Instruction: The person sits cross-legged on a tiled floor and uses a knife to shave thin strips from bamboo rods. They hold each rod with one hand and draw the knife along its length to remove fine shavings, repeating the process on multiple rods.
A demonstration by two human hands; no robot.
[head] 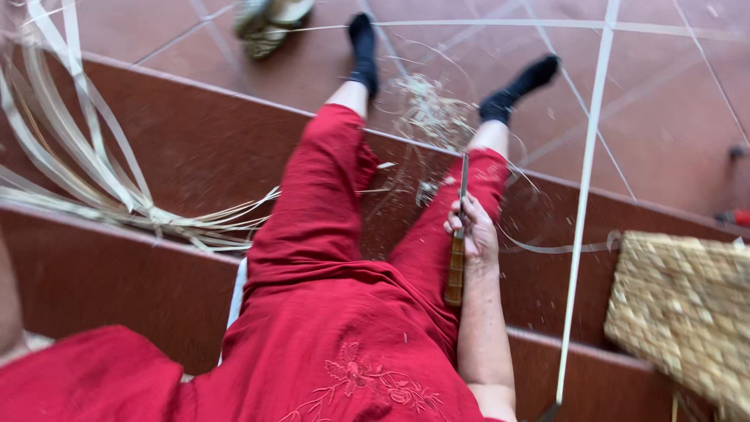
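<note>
1. Near, 6 o'clock: red embroidered garment (344, 367) over the lap; person sits on dark red steps (133, 273).
2. R hand (473, 234) at 5 o'clock rests on the R thigh, fingers (455, 227) clamped round a knife (458, 242) w/ wooden handle, blade pointing up twd 12.
3. L hand: only a bare forearm edge shows at 8 o'clock; fingers out of view.
4. Woven basket (683, 312) at 4 o'clock, well apart from the knife.
5. Long pale strip (582, 227) runs 5 to 1 o'clock, just R of the hand.
6. Bundle of pale strips (86, 172) at 9–10 o'clock on the steps.
7. Far: shavings (430, 109) between black-socked feet on the tiled floor (672, 101); sandal (269, 23) at 11.
</note>
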